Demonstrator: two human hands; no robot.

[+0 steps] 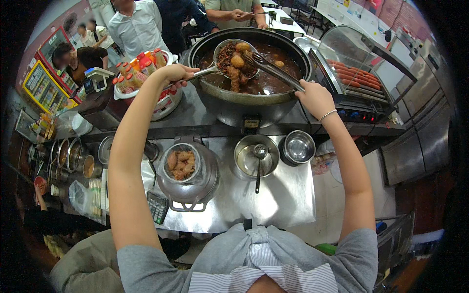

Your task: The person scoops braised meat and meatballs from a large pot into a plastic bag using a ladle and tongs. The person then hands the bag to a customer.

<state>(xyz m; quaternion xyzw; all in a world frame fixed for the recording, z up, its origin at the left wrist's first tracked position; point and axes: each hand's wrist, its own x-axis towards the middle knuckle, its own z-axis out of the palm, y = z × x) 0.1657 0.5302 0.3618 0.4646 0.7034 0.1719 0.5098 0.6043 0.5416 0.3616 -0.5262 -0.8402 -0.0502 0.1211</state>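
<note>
My left hand [177, 76] grips the handle of a metal strainer ladle [224, 49] held over a large dark pot [207, 89]. Brown eggs [237, 61], a piece of browned meat [235, 78] and dark red spices lie in the ladle. Around it shows brown broth [269, 83], with another egg [279, 64] at its surface. My right hand [317, 96] is closed around metal tongs [278, 73], whose tips meet the ladle's contents at its right side. Whether the tips pinch an egg cannot be made out.
Bottles fill a white bucket [172, 104] left of the pot. Sausages [353, 75] lie in a glass-covered roller grill [366, 104] to the right. Below are a bowl of fried chicken [181, 164], a steel pot [251, 164] with a small ladle, and steel bowls [298, 146]. People [135, 25] stand across the counter.
</note>
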